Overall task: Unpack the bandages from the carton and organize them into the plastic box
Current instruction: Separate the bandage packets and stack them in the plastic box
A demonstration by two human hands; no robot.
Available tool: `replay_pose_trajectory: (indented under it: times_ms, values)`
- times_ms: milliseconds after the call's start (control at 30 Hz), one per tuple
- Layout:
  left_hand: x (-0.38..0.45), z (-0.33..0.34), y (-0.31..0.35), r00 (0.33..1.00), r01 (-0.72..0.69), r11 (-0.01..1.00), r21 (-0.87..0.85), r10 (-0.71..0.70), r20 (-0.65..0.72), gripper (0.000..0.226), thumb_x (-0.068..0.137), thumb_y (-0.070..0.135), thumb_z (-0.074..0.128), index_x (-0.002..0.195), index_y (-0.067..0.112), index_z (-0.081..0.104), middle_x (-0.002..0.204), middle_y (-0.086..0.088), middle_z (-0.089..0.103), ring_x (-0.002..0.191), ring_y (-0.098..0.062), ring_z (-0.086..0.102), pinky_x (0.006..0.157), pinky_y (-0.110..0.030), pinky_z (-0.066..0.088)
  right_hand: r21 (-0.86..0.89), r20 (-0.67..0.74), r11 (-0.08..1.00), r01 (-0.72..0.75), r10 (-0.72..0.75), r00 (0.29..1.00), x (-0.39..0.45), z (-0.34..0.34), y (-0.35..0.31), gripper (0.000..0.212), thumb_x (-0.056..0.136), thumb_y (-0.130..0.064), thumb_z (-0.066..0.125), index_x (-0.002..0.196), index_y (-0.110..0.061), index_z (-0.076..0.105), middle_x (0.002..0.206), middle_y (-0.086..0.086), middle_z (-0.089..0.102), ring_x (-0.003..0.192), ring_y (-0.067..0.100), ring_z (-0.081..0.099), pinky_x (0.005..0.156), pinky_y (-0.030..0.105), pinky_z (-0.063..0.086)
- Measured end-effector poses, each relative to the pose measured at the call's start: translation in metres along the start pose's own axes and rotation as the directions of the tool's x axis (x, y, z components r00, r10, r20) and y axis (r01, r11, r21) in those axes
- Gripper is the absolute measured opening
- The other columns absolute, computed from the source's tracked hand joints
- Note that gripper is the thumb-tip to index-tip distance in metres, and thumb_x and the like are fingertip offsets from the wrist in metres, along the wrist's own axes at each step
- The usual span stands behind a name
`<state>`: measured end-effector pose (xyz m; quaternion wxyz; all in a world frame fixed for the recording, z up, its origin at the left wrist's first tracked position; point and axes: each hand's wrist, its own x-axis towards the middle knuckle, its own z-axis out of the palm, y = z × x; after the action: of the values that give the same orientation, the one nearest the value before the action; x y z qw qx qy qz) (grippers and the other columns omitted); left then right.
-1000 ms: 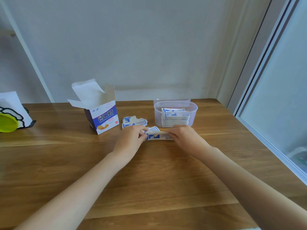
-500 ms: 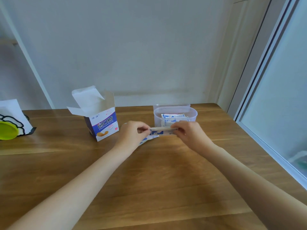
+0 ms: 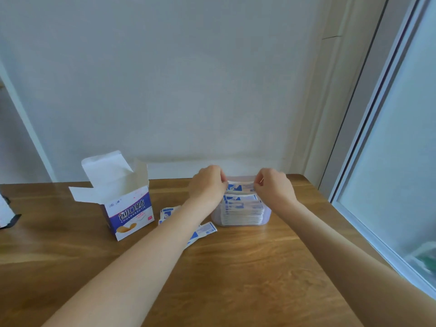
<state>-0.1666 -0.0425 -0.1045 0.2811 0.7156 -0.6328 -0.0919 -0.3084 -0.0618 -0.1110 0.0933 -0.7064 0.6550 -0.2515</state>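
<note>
1. Fingers: the left hand (image 3: pixel 207 182) pinches the left end of a small bundle of bandages (image 3: pixel 240 187); the right hand (image 3: pixel 273 185) pinches the right end. Both sets of fingers are curled tight on the bundle, thumbs toward the camera.
2. Location: the bundle is held just above the opening of the plastic box (image 3: pixel 265 215), over the stack (image 3: pixel 243 210) already inside. Whether it touches that stack cannot be told.
3. Orientation: the bundle's long axis runs left to right, level, matching the stacked wrappers below it. Its printed blue-and-white face is toward the camera.
4. Step in hand: judged to be placing a gathered bundle onto the stack in the box.
5. Next move: calls for lowering it squarely, keeping the ends aligned with the stack, then releasing both pinches together.
6. Outstanding: loose bandages (image 3: pixel 203 230) lie on the table (image 3: pixel 236 267) between the box and the open carton (image 3: pixel 127 208), partly under the left forearm. The task appears well along but unfinished. The carton's contents are not visible.
</note>
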Motion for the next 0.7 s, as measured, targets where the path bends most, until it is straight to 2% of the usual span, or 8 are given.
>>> replay_pose_trajectory:
  times_ms: [100, 200, 300, 367, 500, 600, 700]
  values:
    - [0.004, 0.004, -0.001, 0.991, -0.065, 0.99, 0.125, 0.05, 0.124, 0.019, 0.093, 0.013, 0.045, 0.101, 0.016, 0.062, 0.105, -0.002, 0.065, 0.086, -0.02, 0.061, 0.064, -0.029, 0.047, -0.118, 0.047, 0.992, 0.036, -0.03, 0.998, 0.002, 0.005, 0.001, 0.021, 0.085, -0.003, 0.043, 0.097, -0.009, 0.059, 0.095, 0.011, 0.064, 0.089, 0.03, 0.058, 0.063, 0.032, 0.045]
    - [0.002, 0.005, 0.0, 0.972, -0.141, 0.967, 0.211, 0.095, 0.215, 0.025, 0.093, 0.01, 0.042, 0.108, 0.014, 0.061, 0.109, -0.005, 0.064, 0.091, -0.023, 0.062, 0.065, -0.03, 0.046, -0.204, 0.052, 0.974, 0.094, -0.085, 0.995, 0.0, 0.006, 0.002, 0.018, 0.088, -0.003, 0.043, 0.098, -0.007, 0.057, 0.093, 0.012, 0.061, 0.091, 0.027, 0.052, 0.061, 0.03, 0.04]
    - [-0.001, 0.004, 0.003, 0.966, -0.213, 0.913, 0.348, 0.144, 0.214, 0.025, 0.092, 0.009, 0.043, 0.11, 0.011, 0.059, 0.109, -0.008, 0.062, 0.095, -0.026, 0.059, 0.064, -0.03, 0.041, -0.26, 0.08, 0.957, 0.132, -0.115, 0.99, -0.001, 0.006, -0.001, 0.016, 0.089, -0.001, 0.043, 0.097, -0.006, 0.056, 0.091, 0.012, 0.061, 0.094, 0.027, 0.053, 0.065, 0.031, 0.042]
    - [-0.003, 0.002, 0.004, 0.963, -0.241, 0.88, 0.41, 0.164, 0.214, 0.023, 0.092, 0.009, 0.045, 0.111, 0.01, 0.058, 0.109, -0.009, 0.06, 0.096, -0.027, 0.058, 0.065, -0.03, 0.039, -0.274, 0.089, 0.952, 0.138, -0.118, 0.989, 0.0, 0.006, -0.002, 0.016, 0.09, -0.001, 0.043, 0.098, -0.005, 0.056, 0.085, 0.01, 0.056, 0.089, 0.026, 0.051, 0.065, 0.031, 0.041]
    - [-0.006, 0.001, 0.008, 0.954, -0.27, 0.845, 0.462, 0.172, 0.244, 0.022, 0.093, 0.012, 0.047, 0.112, 0.01, 0.056, 0.109, -0.008, 0.06, 0.092, -0.025, 0.055, 0.067, -0.029, 0.037, -0.315, 0.104, 0.937, 0.152, -0.125, 0.987, -0.001, 0.003, -0.004, 0.018, 0.088, 0.002, 0.042, 0.098, -0.004, 0.056, 0.08, 0.008, 0.051, 0.08, 0.023, 0.044, 0.064, 0.03, 0.038]
    - [-0.007, -0.001, 0.012, 0.953, -0.28, 0.824, 0.493, 0.176, 0.248, 0.024, 0.092, 0.011, 0.047, 0.114, 0.009, 0.055, 0.112, -0.009, 0.058, 0.101, -0.027, 0.055, 0.069, -0.03, 0.036, -0.349, 0.13, 0.922, 0.165, -0.127, 0.983, -0.001, 0.003, -0.006, 0.019, 0.086, 0.005, 0.041, 0.092, -0.006, 0.055, 0.066, 0.003, 0.04, 0.077, 0.024, 0.044, 0.063, 0.03, 0.038]
    - [-0.007, -0.002, 0.013, 0.953, -0.285, 0.81, 0.512, 0.181, 0.244, 0.024, 0.092, 0.01, 0.047, 0.115, 0.009, 0.055, 0.112, -0.009, 0.059, 0.103, -0.027, 0.055, 0.07, -0.03, 0.037, -0.359, 0.135, 0.917, 0.174, -0.133, 0.982, 0.0, 0.002, -0.007, 0.02, 0.086, 0.005, 0.041, 0.095, -0.004, 0.057, 0.076, 0.007, 0.048, 0.076, 0.024, 0.045, 0.063, 0.029, 0.039]
